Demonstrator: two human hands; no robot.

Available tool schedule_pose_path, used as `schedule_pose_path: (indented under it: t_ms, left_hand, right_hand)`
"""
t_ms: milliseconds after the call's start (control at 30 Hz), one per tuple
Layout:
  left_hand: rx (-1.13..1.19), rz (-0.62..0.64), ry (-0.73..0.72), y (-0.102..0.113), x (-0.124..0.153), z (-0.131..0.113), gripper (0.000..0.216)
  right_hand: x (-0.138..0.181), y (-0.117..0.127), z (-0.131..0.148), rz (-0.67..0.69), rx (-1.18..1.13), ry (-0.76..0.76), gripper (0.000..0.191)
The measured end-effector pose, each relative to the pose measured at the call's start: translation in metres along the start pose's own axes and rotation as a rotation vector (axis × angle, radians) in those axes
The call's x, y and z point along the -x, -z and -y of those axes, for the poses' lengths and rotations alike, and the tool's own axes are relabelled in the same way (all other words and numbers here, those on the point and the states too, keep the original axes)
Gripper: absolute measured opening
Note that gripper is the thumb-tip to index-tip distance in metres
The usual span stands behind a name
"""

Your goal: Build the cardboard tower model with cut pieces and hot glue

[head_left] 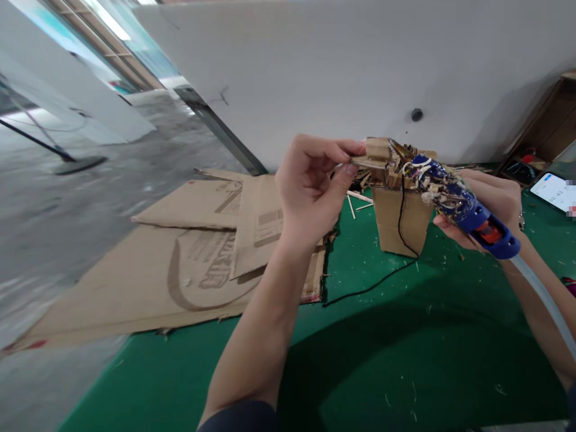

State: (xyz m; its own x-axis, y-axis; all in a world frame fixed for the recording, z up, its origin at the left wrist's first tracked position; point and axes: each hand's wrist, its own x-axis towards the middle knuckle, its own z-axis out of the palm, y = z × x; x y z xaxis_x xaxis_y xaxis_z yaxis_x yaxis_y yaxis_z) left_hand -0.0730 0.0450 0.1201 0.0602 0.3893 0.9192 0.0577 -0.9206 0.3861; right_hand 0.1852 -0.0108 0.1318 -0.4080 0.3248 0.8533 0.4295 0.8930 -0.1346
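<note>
My left hand (312,186) is raised at the centre, thumb and fingers pinched on the end of a thin wooden strip (366,161) that juts from the top of a small cardboard structure (398,201). My right hand (488,201) grips a blue glue gun (459,204) crusted with dried glue, its nozzle touching the top of that structure. A clear glue stick (544,303) sticks out of the gun's back. The structure stands on a green mat (405,336).
Flattened printed cardboard sheets (189,264) lie on the left, overlapping the mat and the grey floor. A black cord (373,285) runs across the mat. Loose wooden sticks (357,201) lie behind the structure. A phone (555,191) and a brown box (551,126) sit at the right, under a white wall.
</note>
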Motion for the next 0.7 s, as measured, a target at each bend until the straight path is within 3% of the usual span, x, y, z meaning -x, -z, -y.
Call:
schedule_pose_path:
  t_ms: [133,300,467,700]
  left_hand:
    - [-0.011,0.028,-0.057,0.0002,0.0011,0.0011,0.017]
    - [-0.039,0.009,-0.017,0.0016,-0.0004,0.0016,0.024]
    - [-0.059,0.016,-0.110,0.0020,-0.0011,0.0006,0.015]
    - [-0.021,0.017,0.031,0.0032,0.0041,0.0047,0.021]
  right_hand:
    - [-0.0002,0.0013,-0.0001,0.013,0.015,0.005,0.028]
    - [-0.0008,0.0013,0.0018,0.007,-0.008,0.004,0.026]
    - [-0.0015,0.0015,0.0034,0.017,-0.024,-0.005,0.023]
    - [-0.0001,-0.0020,-0.0007,0.029,-0.040,0.008,0.028]
